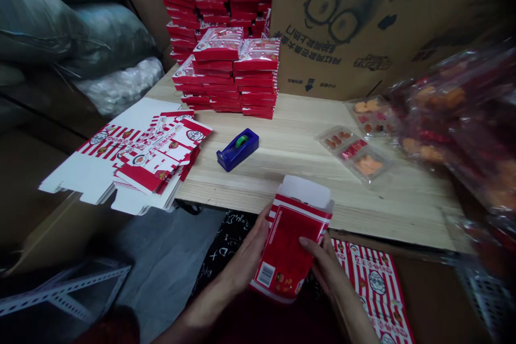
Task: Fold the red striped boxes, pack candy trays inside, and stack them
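Lightly, with left fingers (262, 226) and right fingers (312, 248) grasping opposite sides, steady the red carton (288, 242) near the front edge of the surface (226, 188). Avoid crushing it or creasing the raised white flap (306, 190).

Pale wood-grain table (290, 129); grey floor (161, 258), dimly lit; perforated frame (60, 291) at lower left.

Near ctn (293, 244) is showing red w/ wht stripes; tape disp. (233, 157) is showing dk blue, roll (242, 141) grn; flat ctns (161, 153) are sporting red/wht stripes; cardbd box (342, 72) is showing brn w/ blk print.
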The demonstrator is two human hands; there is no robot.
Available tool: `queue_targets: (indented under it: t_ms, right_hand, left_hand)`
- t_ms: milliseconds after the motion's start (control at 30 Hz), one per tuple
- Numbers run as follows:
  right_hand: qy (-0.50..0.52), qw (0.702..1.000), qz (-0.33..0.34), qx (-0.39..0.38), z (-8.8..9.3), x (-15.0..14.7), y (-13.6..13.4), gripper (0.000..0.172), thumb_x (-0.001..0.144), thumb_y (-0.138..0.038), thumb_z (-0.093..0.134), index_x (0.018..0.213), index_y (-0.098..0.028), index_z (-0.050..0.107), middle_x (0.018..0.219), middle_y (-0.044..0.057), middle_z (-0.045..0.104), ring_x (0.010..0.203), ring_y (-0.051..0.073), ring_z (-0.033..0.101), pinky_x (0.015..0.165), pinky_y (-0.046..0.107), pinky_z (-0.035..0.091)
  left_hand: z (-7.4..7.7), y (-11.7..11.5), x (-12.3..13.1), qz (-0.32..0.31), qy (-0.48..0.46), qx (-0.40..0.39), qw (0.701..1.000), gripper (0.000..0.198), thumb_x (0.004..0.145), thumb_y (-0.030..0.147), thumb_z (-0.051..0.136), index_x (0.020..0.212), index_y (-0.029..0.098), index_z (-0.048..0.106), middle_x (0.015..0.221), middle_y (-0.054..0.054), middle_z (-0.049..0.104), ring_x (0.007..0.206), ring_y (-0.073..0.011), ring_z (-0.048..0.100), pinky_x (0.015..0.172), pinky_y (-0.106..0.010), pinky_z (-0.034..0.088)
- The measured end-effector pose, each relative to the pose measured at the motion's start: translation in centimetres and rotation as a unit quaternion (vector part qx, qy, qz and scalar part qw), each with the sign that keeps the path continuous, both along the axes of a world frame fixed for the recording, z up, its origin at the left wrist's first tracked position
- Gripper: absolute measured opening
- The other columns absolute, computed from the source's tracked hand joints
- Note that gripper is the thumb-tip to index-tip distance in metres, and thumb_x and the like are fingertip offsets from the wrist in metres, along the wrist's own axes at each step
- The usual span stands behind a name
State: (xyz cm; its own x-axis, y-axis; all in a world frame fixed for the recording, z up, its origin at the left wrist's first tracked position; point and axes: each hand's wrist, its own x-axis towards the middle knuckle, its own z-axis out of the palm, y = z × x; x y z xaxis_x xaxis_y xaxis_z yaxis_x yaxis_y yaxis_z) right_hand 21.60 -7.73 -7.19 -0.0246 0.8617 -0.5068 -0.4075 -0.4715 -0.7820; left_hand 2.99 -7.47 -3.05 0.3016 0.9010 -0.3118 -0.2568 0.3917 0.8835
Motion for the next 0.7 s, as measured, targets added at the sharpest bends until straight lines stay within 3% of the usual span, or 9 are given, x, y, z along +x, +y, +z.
queue_targets:
  t_ms: [133,267,400,500,700]
  right_hand:
    - [0.014,1.000,0.017,-0.004,-1.5,1.0,0.1,0.053,0.069,-0.043,0.088,0.118,-0.033,0.069,0.114,0.003,0.080,0.117,0.035,0.071,0.106,0.054,0.053]
    - [0.051,0.998,0.029,0.003,-2.2,1.1,0.3,0.058,0.066,-0.040,0.089,0.120,-0.034,0.069,0.117,0.003,0.080,0.120,0.035,0.069,0.108,0.053,0.050]
    - [0.059,0.997,0.052,0.000,-1.5,0.5,0.1,0.061,0.059,-0.041,0.095,0.115,-0.032,0.072,0.116,0.006,0.080,0.117,0.037,0.070,0.106,0.053,0.052]
    - [0.057,0.995,0.084,-0.007,-0.7,-0.3,-0.1,0.065,0.057,-0.043,0.097,0.116,-0.031,0.071,0.121,0.007,0.079,0.120,0.038,0.069,0.106,0.054,0.051]
    - [0.052,0.997,0.053,0.008,0.1,-2.0,-0.3,0.077,0.079,-0.043,0.086,0.147,-0.037,0.051,0.135,0.006,0.073,0.125,0.032,0.068,0.108,0.053,0.053]
  left_hand:
    - [-0.3,0.1,0.2,-0.011,-0.087,-0.065,0.994,0.050,0.101,0.056,0.053,0.145,0.032,0.056,0.149,-0.010,0.061,0.144,-0.0306,0.050,0.123,-0.053,0.036]
    - [-0.7,-0.2,0.7,-0.003,-0.160,-0.115,0.980,0.062,0.092,0.051,0.071,0.148,0.032,0.049,0.140,-0.014,0.066,0.124,-0.0330,0.068,0.108,-0.054,0.049]
    - [-1.4,-0.4,0.7,0.008,-0.086,-0.037,0.996,0.074,0.086,0.059,0.074,0.146,0.028,0.045,0.143,-0.015,0.062,0.129,-0.0320,0.062,0.109,-0.048,0.048]
    - [-2.1,-0.1,0.7,0.049,0.016,0.023,0.998,0.071,0.084,0.056,0.077,0.140,0.024,0.046,0.137,-0.014,0.065,0.121,-0.0292,0.065,0.106,-0.045,0.049]
    - [-3.1,0.5,0.6,0.101,0.074,-0.004,0.992,0.053,0.092,0.050,0.070,0.134,0.022,0.055,0.131,-0.014,0.070,0.117,-0.0296,0.069,0.102,-0.045,0.053]
